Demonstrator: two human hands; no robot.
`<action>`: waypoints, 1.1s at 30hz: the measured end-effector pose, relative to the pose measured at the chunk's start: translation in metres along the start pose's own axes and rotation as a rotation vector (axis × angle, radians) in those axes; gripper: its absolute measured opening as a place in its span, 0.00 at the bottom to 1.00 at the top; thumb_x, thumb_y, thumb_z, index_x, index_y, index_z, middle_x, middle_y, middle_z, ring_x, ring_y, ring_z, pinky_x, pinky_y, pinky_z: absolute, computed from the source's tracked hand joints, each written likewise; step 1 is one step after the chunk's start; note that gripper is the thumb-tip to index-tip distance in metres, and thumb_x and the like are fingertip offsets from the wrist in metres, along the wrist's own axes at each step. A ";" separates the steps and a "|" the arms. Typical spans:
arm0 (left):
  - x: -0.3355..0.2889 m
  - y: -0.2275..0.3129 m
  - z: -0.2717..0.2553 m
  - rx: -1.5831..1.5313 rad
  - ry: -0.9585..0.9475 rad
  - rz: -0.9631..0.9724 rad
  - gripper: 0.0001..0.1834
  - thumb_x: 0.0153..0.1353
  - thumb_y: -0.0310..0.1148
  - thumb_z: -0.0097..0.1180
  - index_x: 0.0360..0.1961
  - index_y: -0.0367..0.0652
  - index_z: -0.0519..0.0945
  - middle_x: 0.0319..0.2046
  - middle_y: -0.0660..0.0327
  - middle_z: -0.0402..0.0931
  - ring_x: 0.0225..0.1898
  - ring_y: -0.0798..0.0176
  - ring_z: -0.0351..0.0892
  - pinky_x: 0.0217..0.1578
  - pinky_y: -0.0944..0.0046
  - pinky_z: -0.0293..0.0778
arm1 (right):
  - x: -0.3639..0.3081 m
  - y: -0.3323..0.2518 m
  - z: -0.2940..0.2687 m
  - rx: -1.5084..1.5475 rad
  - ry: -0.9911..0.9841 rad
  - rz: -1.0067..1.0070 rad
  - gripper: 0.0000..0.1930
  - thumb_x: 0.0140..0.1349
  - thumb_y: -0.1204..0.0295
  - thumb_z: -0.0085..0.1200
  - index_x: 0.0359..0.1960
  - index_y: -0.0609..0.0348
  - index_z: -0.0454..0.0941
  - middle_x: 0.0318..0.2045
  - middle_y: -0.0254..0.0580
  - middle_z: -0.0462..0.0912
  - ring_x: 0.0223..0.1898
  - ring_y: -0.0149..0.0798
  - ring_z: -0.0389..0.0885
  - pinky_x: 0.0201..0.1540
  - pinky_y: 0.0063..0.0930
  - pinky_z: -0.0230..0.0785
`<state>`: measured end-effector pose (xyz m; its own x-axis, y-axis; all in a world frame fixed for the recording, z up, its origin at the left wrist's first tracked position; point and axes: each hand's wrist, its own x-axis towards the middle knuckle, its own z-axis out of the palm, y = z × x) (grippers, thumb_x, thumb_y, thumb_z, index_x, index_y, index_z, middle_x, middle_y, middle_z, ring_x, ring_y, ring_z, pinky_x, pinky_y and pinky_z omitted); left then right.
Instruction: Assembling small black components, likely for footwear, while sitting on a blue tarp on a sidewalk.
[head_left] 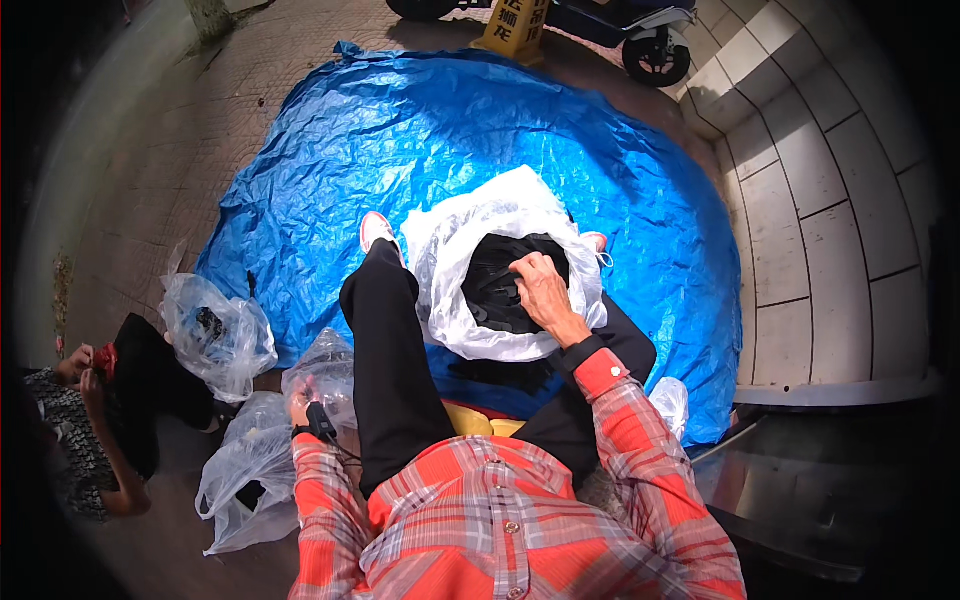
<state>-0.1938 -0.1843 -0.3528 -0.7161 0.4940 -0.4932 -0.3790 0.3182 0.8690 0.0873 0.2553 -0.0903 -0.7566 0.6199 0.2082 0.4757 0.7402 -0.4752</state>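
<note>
Between my legs stands a white plastic bag (447,262), its mouth folded wide, with dark black pieces (490,290) inside. My right hand (545,293) reaches over the bag's mouth from the right, fingers bent and pressed together. Whatever they pinch, if anything, is too small to make out. Low at my left side, my left hand (302,398) is at a clear plastic bag (328,352), its fingers mostly hidden by the film and the dark device on my wrist.
A blue tarp (330,150) spreads under my feet. More clear bags (222,335) lie at left, near a person's hands (85,365) holding something red and black. A tiled wall (790,220) borders the right. A yellow sign (512,30) and a scooter (655,55) stand at the far side.
</note>
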 end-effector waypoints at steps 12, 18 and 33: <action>-0.027 0.004 0.015 -0.697 0.308 -0.139 0.13 0.59 0.34 0.50 0.41 0.38 0.72 0.32 0.55 0.74 0.33 0.58 0.74 0.31 0.58 0.74 | 0.012 -0.028 0.003 -0.489 -0.154 -0.319 0.05 0.42 0.76 0.51 0.23 0.56 0.74 0.27 0.41 0.69 0.35 0.41 0.66 0.36 0.33 0.57; -0.049 0.037 0.032 -1.034 0.388 -0.533 0.06 0.56 0.28 0.47 0.34 0.39 0.71 0.22 0.57 0.69 0.24 0.60 0.70 0.23 0.60 0.71 | -0.005 -0.022 -0.026 -0.057 -0.115 0.030 0.05 0.48 0.78 0.54 0.29 0.60 0.73 0.27 0.48 0.71 0.30 0.50 0.74 0.33 0.39 0.67; -0.168 0.126 0.005 -1.474 -0.316 -0.413 0.09 0.61 0.33 0.45 0.33 0.38 0.71 0.25 0.61 0.63 0.22 0.70 0.63 0.10 0.77 0.56 | -0.076 -0.054 -0.053 1.399 0.090 0.632 0.10 0.65 0.66 0.43 0.42 0.58 0.68 0.20 0.30 0.71 0.17 0.21 0.66 0.19 0.14 0.56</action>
<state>-0.1188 -0.2231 -0.1608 -0.3455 0.7793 -0.5228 -0.8646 -0.4810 -0.1456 0.1427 0.1822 -0.0346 -0.5464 0.7798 -0.3055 -0.1294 -0.4390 -0.8891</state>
